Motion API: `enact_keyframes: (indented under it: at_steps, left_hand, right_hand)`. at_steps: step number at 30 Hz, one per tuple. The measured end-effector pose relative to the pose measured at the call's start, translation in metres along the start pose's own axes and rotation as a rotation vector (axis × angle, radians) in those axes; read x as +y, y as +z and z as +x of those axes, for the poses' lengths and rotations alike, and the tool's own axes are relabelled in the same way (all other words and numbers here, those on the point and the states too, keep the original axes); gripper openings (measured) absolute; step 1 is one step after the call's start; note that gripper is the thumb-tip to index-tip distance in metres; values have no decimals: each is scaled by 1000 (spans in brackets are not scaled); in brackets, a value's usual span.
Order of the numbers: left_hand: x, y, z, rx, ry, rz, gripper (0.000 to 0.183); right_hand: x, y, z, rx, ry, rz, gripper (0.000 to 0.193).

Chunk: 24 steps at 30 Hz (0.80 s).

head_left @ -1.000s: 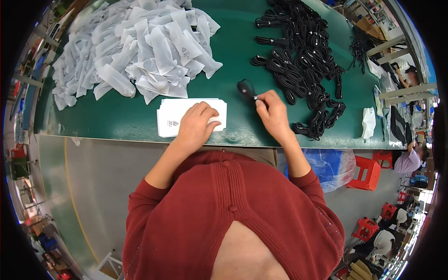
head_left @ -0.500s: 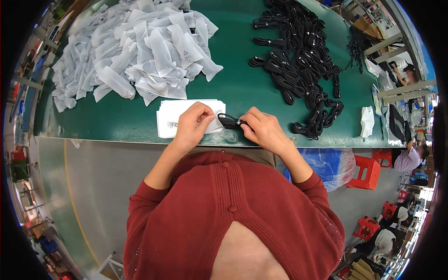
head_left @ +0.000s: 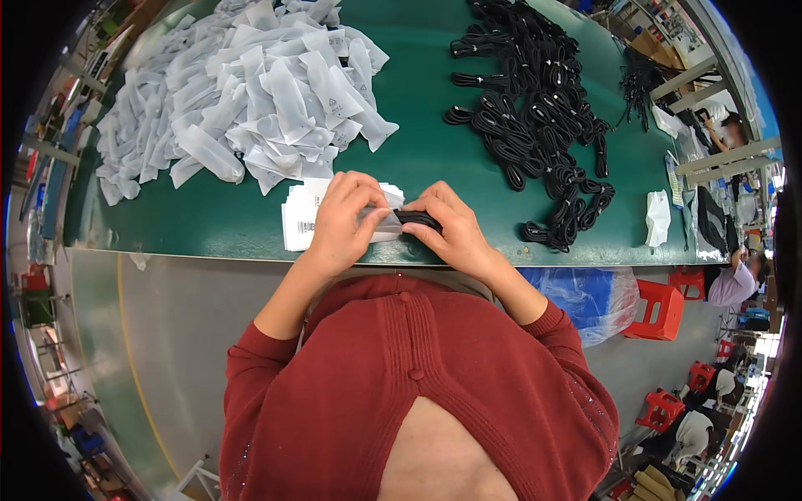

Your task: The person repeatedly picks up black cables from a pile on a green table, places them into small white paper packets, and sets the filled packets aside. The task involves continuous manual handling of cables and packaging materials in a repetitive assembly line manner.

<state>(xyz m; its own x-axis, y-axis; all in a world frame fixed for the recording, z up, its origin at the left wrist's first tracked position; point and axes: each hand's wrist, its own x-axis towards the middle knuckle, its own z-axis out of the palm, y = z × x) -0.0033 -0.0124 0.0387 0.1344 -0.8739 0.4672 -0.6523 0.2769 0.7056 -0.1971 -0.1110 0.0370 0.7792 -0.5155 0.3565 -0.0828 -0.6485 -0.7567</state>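
My left hand [head_left: 344, 219] is closed, pinching the edge of a translucent white plastic bag [head_left: 389, 224]. A coiled black cable [head_left: 419, 219] is gripped between the thumb and fingers of my right hand [head_left: 455, 232]. Its left end meets the mouth of the bag; how far inside it reaches is hidden by my fingers. Under my left hand lies a stack of flat white bags [head_left: 296, 225] with dark print, near the table's front edge.
Filled whitish bags [head_left: 251, 92] form a big heap at the far left of the green table [head_left: 426, 125]. Several bundled black cables [head_left: 543, 125] are piled at the right. A crumpled white bag [head_left: 657, 219] lies farther right. Red stools [head_left: 656, 309] stand below the table.
My right hand has moved left with the cable, bringing its end to the bag. My left hand has shifted slightly right, and the bag is lifted off the stack.
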Motion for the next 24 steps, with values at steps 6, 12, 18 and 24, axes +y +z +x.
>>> enact_keyframes:
  at_steps: [6, 12, 18, 24]
  left_hand:
    - [-10, -18, 22, 49, -221, -566, 7]
    - [-39, -92, 90, 560, -173, -527, 15]
    - [-21, -50, 36, 265, -52, 15, 14]
    - [-23, 17, -20, -111, -19, 110, 18]
  right_hand:
    - [-11, -12, 11, 157, -106, 68, 39]
    - [52, -73, 34, 525, 44, -820, 34]
    - [92, -89, 26, 255, 230, -1065, 23]
    - [109, -80, 22, 342, 103, -964, 13]
